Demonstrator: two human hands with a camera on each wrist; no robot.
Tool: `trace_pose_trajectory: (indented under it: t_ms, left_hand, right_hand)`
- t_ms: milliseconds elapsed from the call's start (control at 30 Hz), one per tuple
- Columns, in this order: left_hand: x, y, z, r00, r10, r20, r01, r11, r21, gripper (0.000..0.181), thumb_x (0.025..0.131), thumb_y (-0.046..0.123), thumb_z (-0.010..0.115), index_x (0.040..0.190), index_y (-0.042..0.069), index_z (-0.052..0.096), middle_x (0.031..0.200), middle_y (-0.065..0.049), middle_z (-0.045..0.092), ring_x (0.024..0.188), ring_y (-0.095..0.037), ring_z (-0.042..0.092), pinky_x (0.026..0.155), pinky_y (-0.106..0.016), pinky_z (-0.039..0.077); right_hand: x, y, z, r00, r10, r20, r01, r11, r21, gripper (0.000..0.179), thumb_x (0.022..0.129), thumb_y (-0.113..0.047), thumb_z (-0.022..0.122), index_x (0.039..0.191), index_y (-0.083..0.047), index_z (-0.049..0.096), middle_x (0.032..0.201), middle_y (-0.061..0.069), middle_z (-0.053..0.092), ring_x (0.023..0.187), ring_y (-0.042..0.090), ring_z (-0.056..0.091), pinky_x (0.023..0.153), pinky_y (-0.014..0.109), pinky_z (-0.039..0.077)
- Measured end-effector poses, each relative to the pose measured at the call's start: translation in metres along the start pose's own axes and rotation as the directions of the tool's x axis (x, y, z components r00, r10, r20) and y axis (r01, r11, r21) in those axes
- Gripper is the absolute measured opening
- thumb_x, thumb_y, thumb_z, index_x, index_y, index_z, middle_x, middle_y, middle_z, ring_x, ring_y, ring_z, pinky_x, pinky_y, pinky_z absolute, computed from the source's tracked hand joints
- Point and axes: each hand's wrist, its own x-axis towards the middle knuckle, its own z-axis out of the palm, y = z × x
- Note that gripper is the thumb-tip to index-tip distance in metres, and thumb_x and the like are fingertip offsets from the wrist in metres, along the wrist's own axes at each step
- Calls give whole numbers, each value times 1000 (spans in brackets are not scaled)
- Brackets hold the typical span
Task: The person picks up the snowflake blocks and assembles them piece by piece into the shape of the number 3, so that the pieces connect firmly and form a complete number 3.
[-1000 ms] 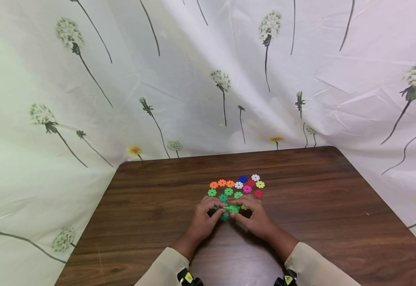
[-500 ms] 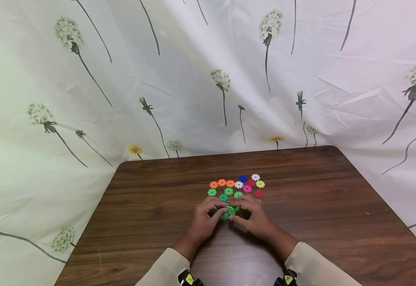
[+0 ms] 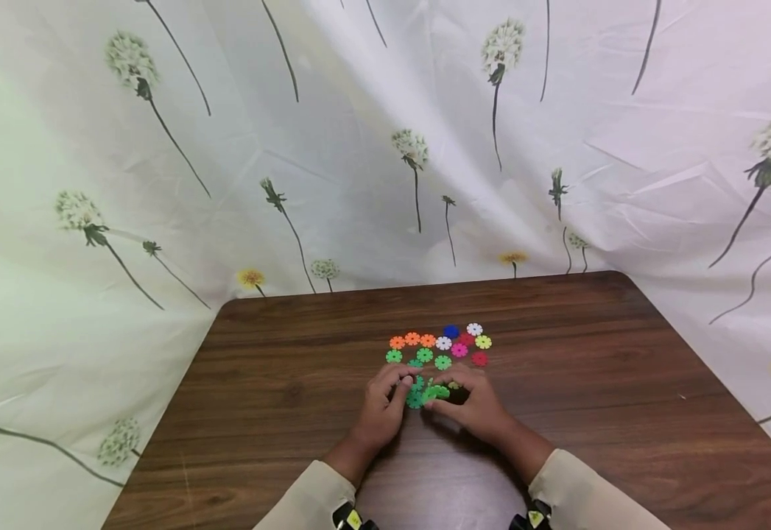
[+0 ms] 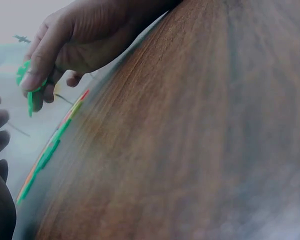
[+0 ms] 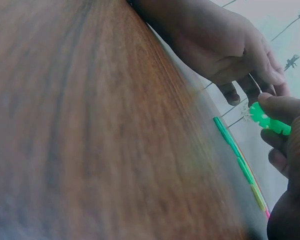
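In the head view my right hand (image 3: 481,406) pinches light-green notched plastic discs (image 3: 438,393) between thumb and fingers. They look slotted together at an angle, as one disc shows edge-on in the left wrist view beside a flatter green disc (image 4: 23,73). My left hand (image 3: 384,403) is close by on the left, its thumb and forefinger apart from the held discs and gripping nothing visible. The right wrist view shows the left hand (image 5: 225,45) just beyond the held green disc (image 5: 262,118). Darker green discs (image 3: 414,400) lie on the table between the hands, partly covered by them.
Beyond the hands, flat discs lie in loose rows on the wooden table (image 3: 279,397): orange (image 3: 412,338), white (image 3: 474,329), blue (image 3: 451,331), pink (image 3: 459,350), red (image 3: 479,358), yellow (image 3: 483,342) and several green. A flower-printed cloth (image 3: 352,184) hangs behind the table.
Both hands were at the green discs, turning them. The left thumb and forefinger have since come away, leaving the discs in the right hand, tilted differently. The other discs stay put.
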Motion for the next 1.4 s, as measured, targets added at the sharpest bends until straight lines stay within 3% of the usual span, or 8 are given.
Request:
trace_pose_trajectory:
  t_ms: [167, 433, 533, 667, 767, 1000, 1300, 1400]
  left_hand:
    - [-1, -2, 0, 1000, -9, 11, 9, 999, 42, 18, 109, 7, 65, 118, -2, 78, 115, -11, 79, 112, -24, 70, 99, -35, 59]
    - [-1, 0, 1, 993, -116, 18, 117, 991, -59, 14, 105, 10, 73, 114, 4, 82, 109, -8, 81, 102, -8, 71, 89, -22, 59]
    - [0, 2, 1, 985, -174, 18, 175, 980, -97, 12, 104, 9, 75, 112, 5, 83, 105, -10, 82, 97, -4, 69, 85, -21, 58]
    - [1, 4, 1, 959, -281, 20, 282, 950, -132, 10, 102, 12, 77, 109, 9, 84, 102, -10, 83, 92, -3, 68, 81, -19, 55]
    - [2, 4, 1, 942, -335, 21, 335, 932, -137, 10, 102, 14, 79, 108, 10, 85, 102, -9, 84, 93, -4, 68, 82, -19, 53]
    - [2, 4, 1, 938, -346, 9, 345, 932, -113, 11, 101, 13, 80, 108, 7, 85, 96, -8, 83, 84, -5, 65, 75, -18, 51]
    - [1, 4, 1, 935, -354, 33, 356, 927, -115, 11, 100, 11, 80, 108, 5, 84, 94, -10, 82, 82, -5, 66, 73, -18, 53]
    - [1, 5, 2, 941, -339, 20, 339, 936, -97, 15, 102, 12, 78, 112, 3, 82, 95, -9, 81, 83, -5, 65, 74, -19, 52]
  right_hand:
    - [0, -1, 0, 1000, 3, -27, -1, 998, 56, 23, 85, -9, 95, 103, -12, 82, 107, 4, 80, 105, 13, 71, 101, 24, 54]
    - [2, -4, -1, 999, -6, -45, 7, 1000, 23, 25, 83, -8, 96, 104, -12, 84, 107, 4, 82, 105, 20, 74, 102, 25, 53]
    - [2, -4, -1, 998, -50, -32, 48, 996, -79, 29, 82, -10, 96, 108, -13, 83, 107, 2, 82, 105, 20, 75, 101, 35, 52]
    - [3, -4, 0, 995, -99, -8, 95, 975, -201, 35, 81, -15, 97, 113, -14, 83, 111, -1, 83, 108, 20, 74, 101, 56, 42]
    - [3, -4, 0, 992, -128, 9, 127, 964, -234, 38, 80, -18, 97, 116, -14, 83, 113, 0, 83, 110, 21, 73, 100, 59, 36]
    - [3, -2, -1, 970, -239, 36, 238, 920, -311, 46, 76, -28, 99, 116, -12, 83, 115, 7, 84, 109, 22, 72, 94, 47, 31]
    - [2, -1, 1, 971, -238, 30, 233, 902, -363, 43, 74, -29, 101, 109, -10, 85, 105, 3, 84, 104, 19, 62, 95, 51, 31]
    - [1, 1, 2, 971, -237, 21, 227, 899, -373, 40, 76, -25, 101, 109, -9, 85, 105, 3, 84, 103, 19, 62, 95, 50, 31]
